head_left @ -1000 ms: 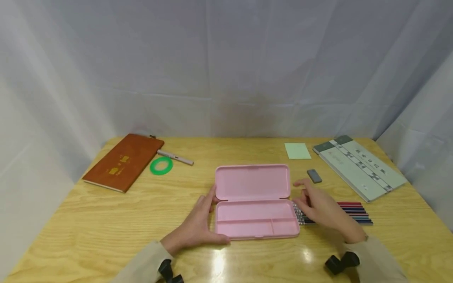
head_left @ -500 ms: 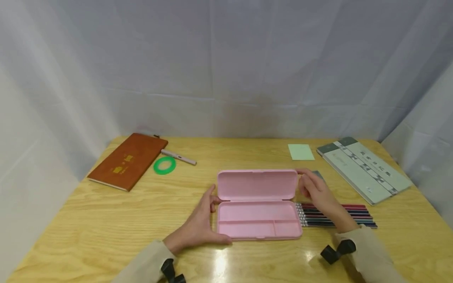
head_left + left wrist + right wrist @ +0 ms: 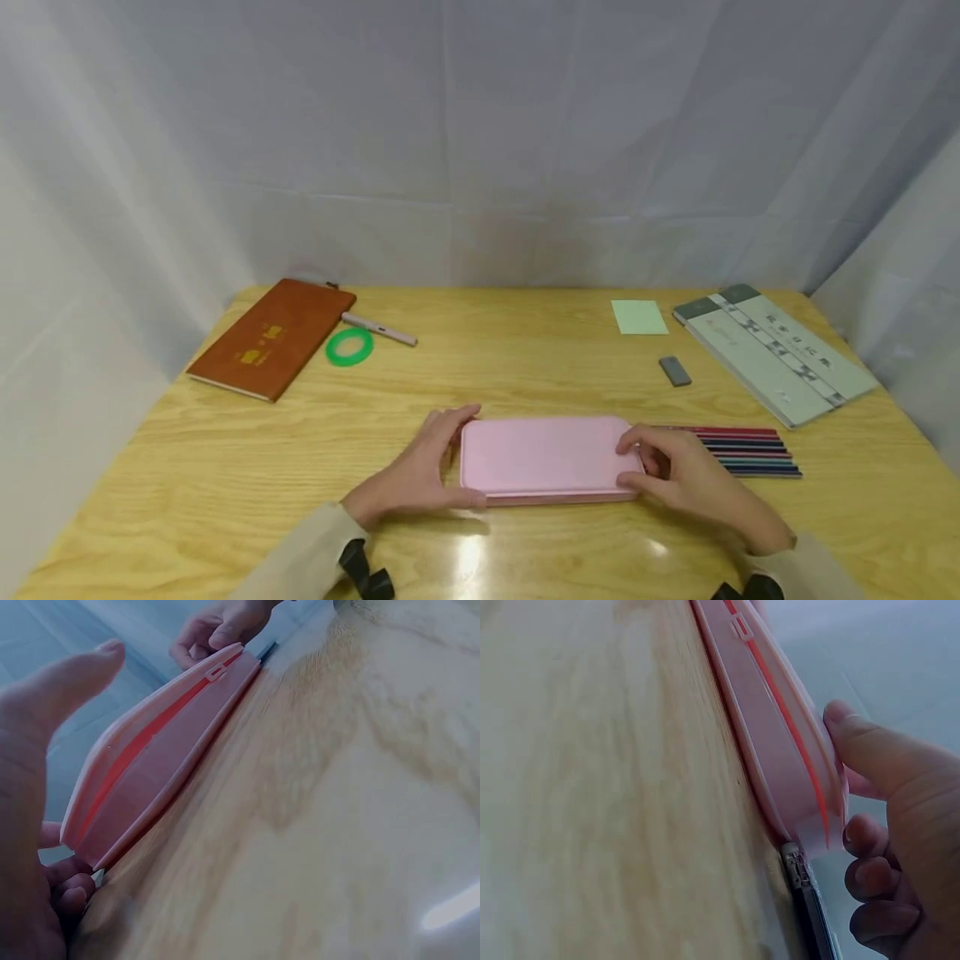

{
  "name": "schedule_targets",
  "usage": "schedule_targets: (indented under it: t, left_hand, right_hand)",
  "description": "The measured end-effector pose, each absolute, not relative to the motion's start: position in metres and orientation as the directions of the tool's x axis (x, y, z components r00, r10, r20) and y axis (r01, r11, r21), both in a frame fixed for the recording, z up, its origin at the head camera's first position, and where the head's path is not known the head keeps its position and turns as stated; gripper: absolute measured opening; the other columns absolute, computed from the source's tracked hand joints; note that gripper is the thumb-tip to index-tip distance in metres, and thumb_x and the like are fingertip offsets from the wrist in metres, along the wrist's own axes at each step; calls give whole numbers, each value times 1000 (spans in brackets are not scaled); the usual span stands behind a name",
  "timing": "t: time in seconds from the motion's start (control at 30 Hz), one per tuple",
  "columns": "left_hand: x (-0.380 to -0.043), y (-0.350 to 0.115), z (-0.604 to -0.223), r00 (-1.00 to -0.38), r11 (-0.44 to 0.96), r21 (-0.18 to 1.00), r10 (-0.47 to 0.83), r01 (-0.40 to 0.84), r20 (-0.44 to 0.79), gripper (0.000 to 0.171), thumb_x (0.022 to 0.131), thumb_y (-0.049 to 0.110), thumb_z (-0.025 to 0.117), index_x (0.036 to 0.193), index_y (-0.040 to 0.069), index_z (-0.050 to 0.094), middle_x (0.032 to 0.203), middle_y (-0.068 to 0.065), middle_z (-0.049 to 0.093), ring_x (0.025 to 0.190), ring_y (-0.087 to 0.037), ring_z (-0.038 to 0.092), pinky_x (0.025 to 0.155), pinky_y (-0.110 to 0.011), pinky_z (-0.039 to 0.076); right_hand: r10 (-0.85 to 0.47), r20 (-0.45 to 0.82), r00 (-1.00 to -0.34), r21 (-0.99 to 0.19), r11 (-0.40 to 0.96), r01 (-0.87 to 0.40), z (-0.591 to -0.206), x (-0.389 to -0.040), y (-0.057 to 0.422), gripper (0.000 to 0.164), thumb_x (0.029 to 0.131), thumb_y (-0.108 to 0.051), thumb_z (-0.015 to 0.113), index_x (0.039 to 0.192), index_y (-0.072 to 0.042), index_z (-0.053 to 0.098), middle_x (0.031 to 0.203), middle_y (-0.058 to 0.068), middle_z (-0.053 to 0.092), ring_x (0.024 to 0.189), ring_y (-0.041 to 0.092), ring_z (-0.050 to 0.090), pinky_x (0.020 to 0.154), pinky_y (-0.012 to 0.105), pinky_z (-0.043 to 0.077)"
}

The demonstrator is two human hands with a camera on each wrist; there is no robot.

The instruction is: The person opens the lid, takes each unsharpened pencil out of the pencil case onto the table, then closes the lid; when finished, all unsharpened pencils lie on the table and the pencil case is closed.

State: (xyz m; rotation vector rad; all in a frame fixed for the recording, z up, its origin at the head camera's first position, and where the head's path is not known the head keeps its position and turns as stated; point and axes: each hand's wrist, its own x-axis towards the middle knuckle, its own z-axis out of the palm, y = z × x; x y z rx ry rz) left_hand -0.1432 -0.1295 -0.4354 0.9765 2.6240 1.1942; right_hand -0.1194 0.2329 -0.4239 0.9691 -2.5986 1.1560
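Note:
The pink pencil case (image 3: pixel 543 458) lies on the table with its lid lowered. In both wrist views a thin red gap runs between lid and base, below the small latch (image 3: pixel 741 627). My left hand (image 3: pixel 423 467) rests about the left end of the case, thumb stretched along the front corner and fingers at the end. With thumb and forefinger my right hand (image 3: pixel 686 479) holds the lid's right end, the other fingers curled. Beside that end lie several dark and coloured pencils (image 3: pixel 750 454), their near ends partly hidden by the right hand.
A grey eraser (image 3: pixel 675 371), a pale green sticky note pad (image 3: pixel 639 317) and a grey-green notebook (image 3: pixel 776 354) lie at the right. At the left are a brown notebook (image 3: pixel 273 340), a green tape roll (image 3: pixel 332 347) and a pen (image 3: pixel 379 328). A pale curtain (image 3: pixel 480 150) hangs behind the table.
My right hand has moved from beside the case to the lid's edge and swung the raised lid forward and down over the base. The left hand has stayed at the left end.

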Motion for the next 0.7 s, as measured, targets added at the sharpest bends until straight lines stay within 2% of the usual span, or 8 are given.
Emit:
schedule_targets:
  t: [0.1, 0.2, 0.47, 0.7]
  left_hand:
    - [-143, -128, -435, -804, 486, 730, 577, 480, 145, 84, 82, 42, 73, 146, 5, 34, 119, -2, 49, 102, -13, 40, 88, -29, 39]
    - [-143, -127, -436, -817, 485, 745, 559, 458, 138, 72, 86, 38, 70, 142, 5, 39, 111, 0, 49, 100, -13, 40, 86, -28, 39]
    - [-141, -127, -435, -833, 475, 773, 539, 421, 122, 73, 79, 37, 77, 137, 6, 46, 107, 3, 51, 98, -13, 40, 83, -26, 38]
    - [-139, -127, -435, -841, 466, 794, 532, 391, 102, 74, 76, 36, 81, 136, 7, 48, 110, 0, 51, 98, -15, 39, 84, -26, 38]
  right_hand:
    - [-487, 366, -793, -618, 510, -599, -426, -119, 233, 31, 74, -10, 81, 98, -19, 63, 63, -11, 45, 56, -4, 38, 48, 15, 36]
    - [-478, 360, -801, -625, 515, -587, -427, -119, 233, 31, 74, -11, 81, 98, -19, 63, 64, -10, 45, 57, -3, 38, 49, 15, 36]
    - [-464, 247, -851, -677, 546, -494, -426, -111, 228, 25, 79, -19, 78, 100, -21, 64, 67, -12, 43, 60, -1, 40, 51, 16, 36]
    - [-457, 225, -860, -682, 557, -474, -422, -105, 224, 24, 79, -23, 78, 99, -20, 65, 68, -12, 42, 61, -1, 40, 51, 18, 36]
